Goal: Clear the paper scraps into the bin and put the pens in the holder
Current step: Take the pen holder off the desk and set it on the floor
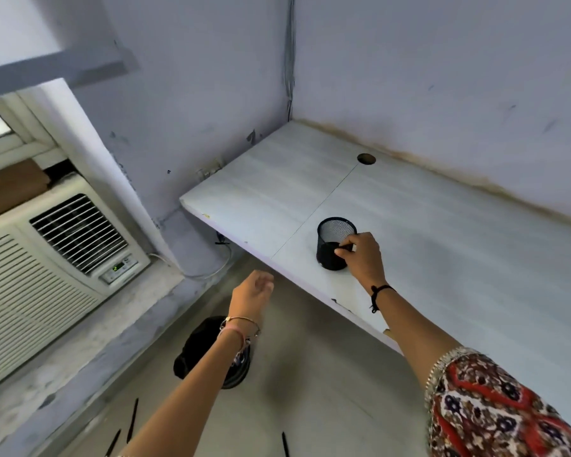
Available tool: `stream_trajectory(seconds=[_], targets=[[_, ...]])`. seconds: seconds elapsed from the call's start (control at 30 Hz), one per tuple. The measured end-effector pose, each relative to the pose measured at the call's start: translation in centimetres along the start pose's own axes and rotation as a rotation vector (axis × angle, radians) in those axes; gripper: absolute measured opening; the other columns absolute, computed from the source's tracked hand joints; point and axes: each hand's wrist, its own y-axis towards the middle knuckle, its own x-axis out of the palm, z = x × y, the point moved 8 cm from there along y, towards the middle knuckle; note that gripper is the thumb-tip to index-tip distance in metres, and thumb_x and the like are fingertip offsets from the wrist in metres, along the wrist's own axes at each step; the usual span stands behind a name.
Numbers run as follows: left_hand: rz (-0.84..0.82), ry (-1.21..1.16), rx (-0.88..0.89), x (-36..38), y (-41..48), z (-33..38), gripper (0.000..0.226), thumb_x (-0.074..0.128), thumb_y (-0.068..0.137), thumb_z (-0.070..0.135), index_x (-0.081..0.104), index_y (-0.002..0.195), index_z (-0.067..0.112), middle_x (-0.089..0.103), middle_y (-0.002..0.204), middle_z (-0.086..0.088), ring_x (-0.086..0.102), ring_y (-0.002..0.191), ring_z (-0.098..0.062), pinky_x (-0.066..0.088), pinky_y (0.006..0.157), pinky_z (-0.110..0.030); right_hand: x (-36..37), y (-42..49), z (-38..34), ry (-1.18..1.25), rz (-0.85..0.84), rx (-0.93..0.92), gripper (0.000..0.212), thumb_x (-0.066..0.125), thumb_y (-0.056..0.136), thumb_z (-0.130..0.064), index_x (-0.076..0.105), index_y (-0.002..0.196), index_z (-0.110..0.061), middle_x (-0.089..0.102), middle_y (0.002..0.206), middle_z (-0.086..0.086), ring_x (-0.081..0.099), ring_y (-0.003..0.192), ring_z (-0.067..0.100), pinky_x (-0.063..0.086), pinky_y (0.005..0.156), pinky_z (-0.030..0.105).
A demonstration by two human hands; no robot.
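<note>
Patterned sleeve nearest; right hand pinches a dark pen against the mesh holder near the worktop's front edge. Left hand loosely curled, empty, above the floor bin.

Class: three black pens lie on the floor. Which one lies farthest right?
The lone pen at the bottom centre, right of the left forearm; the other two pens lie left of that arm.

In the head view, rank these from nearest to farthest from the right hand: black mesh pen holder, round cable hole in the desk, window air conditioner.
1. Black mesh pen holder: touching the right hand, on the desk.
2. Round cable hole: beyond the holder, near the wall.
3. Window air conditioner: far left, off the desk.
</note>
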Motion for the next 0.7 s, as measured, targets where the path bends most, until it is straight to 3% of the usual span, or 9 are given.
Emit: stream_trajectory(seconds=[0.1, 0.23, 0.33, 0.43, 0.5, 0.6, 0.7], targets=[[0.000, 0.050, 0.036, -2.5, -2.4, -1.4, 0.014, 0.055, 0.087, 0.012, 0.064, 0.098, 0.012, 0.066, 0.091, 0.000, 0.062, 0.087, -0.017, 0.052, 0.083, -0.034, 1.7, -4.4, -2.4, 0.075, -0.081, -0.091, 0.008, 0.071, 0.081, -0.011, 0.068, 0.087, -0.008, 0.053, 0.109, 0.005, 0.054, 0.094, 0.017, 0.049, 0.091, 0.033], [-0.012, 0.133, 0.022, -6.0, -6.4, -6.3, 0.013, 0.056, 0.086, 0.011, 0.065, 0.096, 0.010, 0.067, 0.085, 0.000, 0.061, 0.080, -0.015, 0.049, 0.075, -0.023, 5.4, -11.6, -4.7, 0.139, -0.176, -0.149, 0.008, 0.072, 0.081, -0.010, 0.068, 0.087, -0.006, 0.049, 0.114, 0.001, 0.055, 0.099, 0.014, 0.046, 0.095, 0.026], [0.007, 0.131, -0.009, -9.4, -8.6, -10.9, 0.014, 0.057, 0.085, 0.008, 0.066, 0.096, 0.008, 0.064, 0.080, -0.003, 0.058, 0.071, -0.015, 0.049, 0.073, -0.027, 9.9, -16.8, -5.4, 0.175, -0.201, -0.165, 0.009, 0.075, 0.079, -0.009, 0.070, 0.085, -0.006, 0.051, 0.119, 0.009, 0.059, 0.106, 0.018, 0.048, 0.096, 0.024], [0.003, 0.145, -0.088, -11.1, -12.1, -18.2, 0.013, 0.059, 0.084, 0.010, 0.066, 0.095, 0.009, 0.063, 0.079, -0.003, 0.058, 0.071, -0.017, 0.052, 0.076, -0.034, 15.4, -22.9, -3.0, 0.166, -0.220, -0.072, 0.008, 0.075, 0.077, -0.009, 0.072, 0.084, -0.007, 0.051, 0.111, 0.002, 0.057, 0.091, 0.000, 0.047, 0.087, 0.010], [-0.020, 0.127, -0.169, -11.2, -15.1, -23.6, 0.014, 0.058, 0.084, 0.010, 0.066, 0.096, 0.009, 0.067, 0.085, -0.008, 0.062, 0.076, -0.021, 0.054, 0.078, -0.039, 18.8, -27.1, -0.6, 0.136, -0.254, -0.019, 0.008, 0.076, 0.077, -0.011, 0.072, 0.083, -0.009, 0.052, 0.109, 0.000, 0.056, 0.080, -0.002, 0.042, 0.076, 0.001], [-0.045, 0.110, -0.254, -10.6, -16.8, -31.1, 0.018, 0.057, 0.085, 0.011, 0.066, 0.100, 0.007, 0.071, 0.097, -0.014, 0.067, 0.090, -0.029, 0.055, 0.082, -0.041, 25.4, -31.0, 3.6, 0.095, -0.356, 0.041, 0.007, 0.077, 0.076, -0.014, 0.071, 0.081, -0.013, 0.051, 0.112, -0.004, 0.064, 0.077, 0.019, 0.050, 0.079, 0.021], [-0.050, 0.114, -0.271, -8.5, -16.2, -38.5, 0.018, 0.058, 0.085, 0.012, 0.066, 0.101, 0.009, 0.072, 0.098, -0.015, 0.067, 0.090, -0.030, 0.055, 0.082, -0.039, 32.4, -32.9, 8.7, 0.063, -0.417, 0.070, 0.009, 0.077, 0.074, -0.014, 0.073, 0.081, -0.011, 0.052, 0.114, -0.001, 0.063, 0.085, 0.022, 0.051, 0.085, 0.028]])
